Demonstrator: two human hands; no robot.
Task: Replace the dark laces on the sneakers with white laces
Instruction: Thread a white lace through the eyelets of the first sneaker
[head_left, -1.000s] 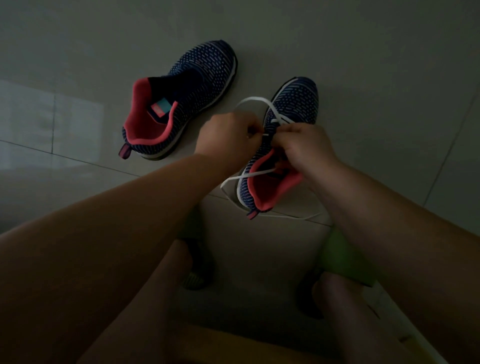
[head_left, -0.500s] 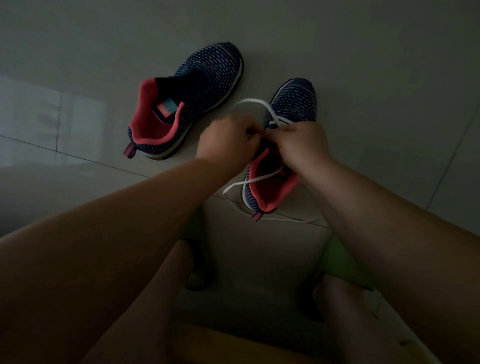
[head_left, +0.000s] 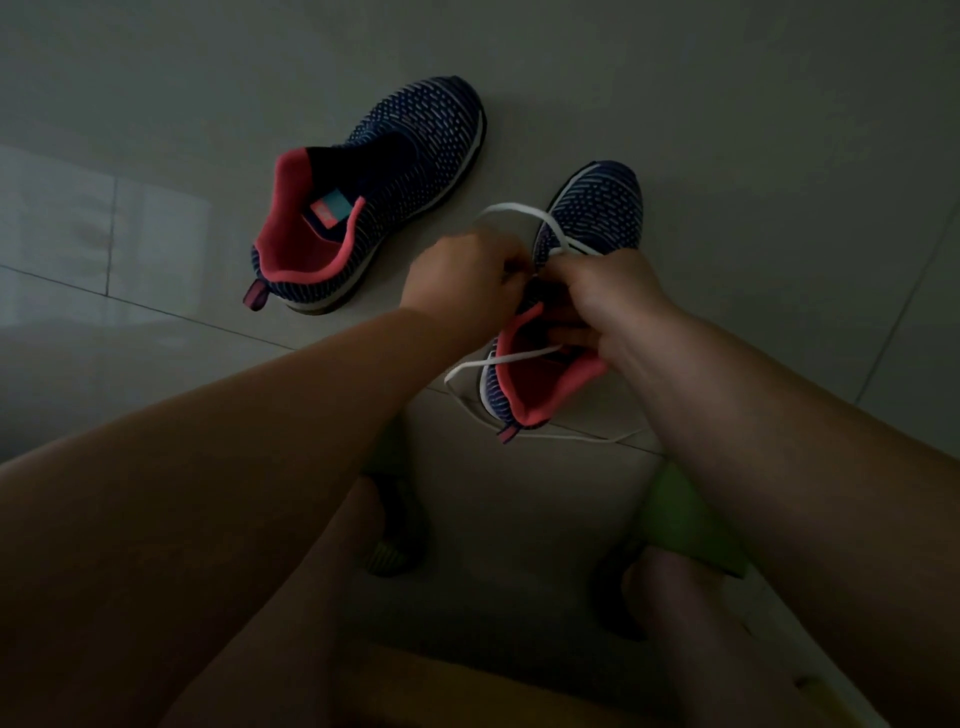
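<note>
Two navy knit sneakers with pink linings lie on the tiled floor. The left sneaker (head_left: 384, 192) has no lace and lies apart, toe pointing away. The right sneaker (head_left: 587, 234) carries a white lace (head_left: 511, 210) that loops over its toe end and trails across the heel opening onto the floor. My left hand (head_left: 457, 280) and my right hand (head_left: 608, 296) meet over this sneaker's tongue, fingers curled and pinching the lace at the eyelets. The exact eyelet is hidden by my fingers.
The floor (head_left: 779, 156) is pale tile with grout lines. My knees and feet (head_left: 395, 540) in dark sandals sit below the shoes. A green patch (head_left: 675, 514) shows by my right leg. The scene is dim.
Both hands stay together over the right sneaker's tongue and have shifted only slightly. The lace loop by the toe holds its shape.
</note>
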